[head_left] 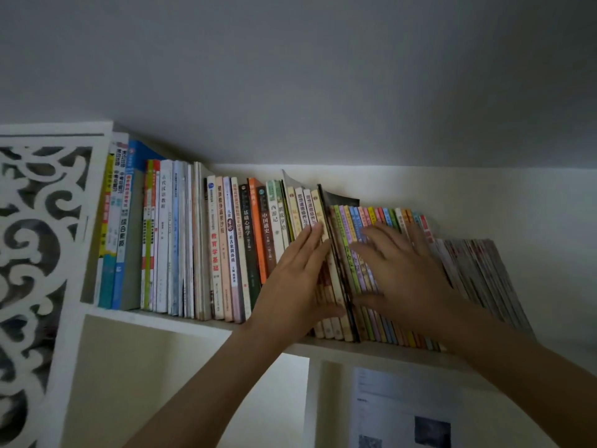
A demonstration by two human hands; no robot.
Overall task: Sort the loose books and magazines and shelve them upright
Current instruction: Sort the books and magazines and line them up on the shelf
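The left hand and right hand, fingers spread flat and gripping nothing, are pressing the dark magazine into the row of books at 6 o'clock; pushing low should be squaring it upright on the shelf.

You face a white shelf board with a smooth, matt painted look, and beside it a white fretwork side panel cut in scrolls, equally matt. The row of paperback books shows paper spines, some with a slight sheen. The thin dark magazine has a glossy, limp cover. The grey wall above is flat and matt.
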